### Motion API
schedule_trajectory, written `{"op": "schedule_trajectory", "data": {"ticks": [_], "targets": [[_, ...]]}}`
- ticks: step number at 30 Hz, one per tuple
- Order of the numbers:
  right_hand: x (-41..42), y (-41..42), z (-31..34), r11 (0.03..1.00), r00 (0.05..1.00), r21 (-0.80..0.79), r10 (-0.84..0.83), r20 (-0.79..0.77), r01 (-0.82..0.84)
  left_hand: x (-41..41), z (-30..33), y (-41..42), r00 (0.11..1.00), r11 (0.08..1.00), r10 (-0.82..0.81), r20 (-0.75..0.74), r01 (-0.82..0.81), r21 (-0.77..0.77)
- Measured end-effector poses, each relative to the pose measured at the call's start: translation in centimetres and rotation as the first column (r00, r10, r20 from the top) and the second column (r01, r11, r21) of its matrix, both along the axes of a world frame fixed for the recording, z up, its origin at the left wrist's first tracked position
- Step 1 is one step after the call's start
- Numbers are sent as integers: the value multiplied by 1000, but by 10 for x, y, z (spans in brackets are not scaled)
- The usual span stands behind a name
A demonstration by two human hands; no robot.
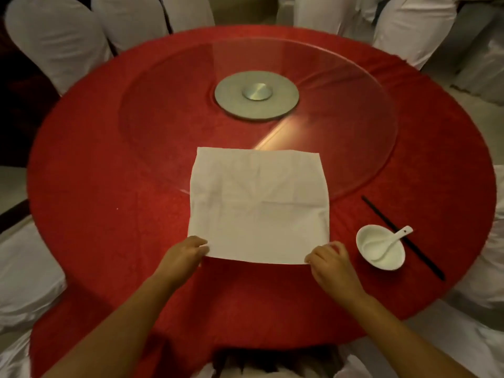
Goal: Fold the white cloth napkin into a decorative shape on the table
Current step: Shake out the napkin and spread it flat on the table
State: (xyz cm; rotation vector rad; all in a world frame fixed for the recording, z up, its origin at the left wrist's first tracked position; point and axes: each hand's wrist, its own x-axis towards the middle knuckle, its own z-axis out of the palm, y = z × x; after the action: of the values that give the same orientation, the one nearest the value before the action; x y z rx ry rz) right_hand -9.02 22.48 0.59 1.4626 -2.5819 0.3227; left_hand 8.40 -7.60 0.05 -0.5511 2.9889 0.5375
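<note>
A white cloth napkin (259, 205) lies spread flat as a square on the round table with the red cloth (109, 214), its far edge resting on the glass turntable. My left hand (185, 255) pinches the napkin's near left corner. My right hand (331, 261) pinches the near right corner. Both hands sit at the napkin's near edge, fingers closed on the fabric.
A clear glass turntable (354, 118) with a round metal hub (256, 95) fills the table's middle. To the right of the napkin stands a white bowl (381, 251) holding a white spoon, beside black chopsticks (403, 238). White-covered chairs (57, 39) ring the table.
</note>
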Motion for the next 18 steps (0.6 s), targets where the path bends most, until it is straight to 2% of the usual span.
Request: {"op": "schedule_trajectory", "data": {"ticks": [2,4,6,10,14,18], "targets": [[15,8,-15,999,999,30,-11,49,9,18,-7,5,999,998,42,-18,-41,41],[25,17,-25,999,996,45,-18,92,14,34,-11,8,988,993,-120,-100,118,-27],[31,28,-32,998,992,55,-35,125,28,49,-13,11,978,980,-186,-94,178,-88],[44,45,-44,996,983,31,-92,158,88,72,-17,20,980,981,-179,-81,172,-85],[60,59,-51,989,971,7,-147,189,149,92,-28,25,988,991,-136,-70,136,2],[77,68,-50,983,965,-14,-177,193,183,114,-34,23,982,991,-134,-132,130,-35]]}}
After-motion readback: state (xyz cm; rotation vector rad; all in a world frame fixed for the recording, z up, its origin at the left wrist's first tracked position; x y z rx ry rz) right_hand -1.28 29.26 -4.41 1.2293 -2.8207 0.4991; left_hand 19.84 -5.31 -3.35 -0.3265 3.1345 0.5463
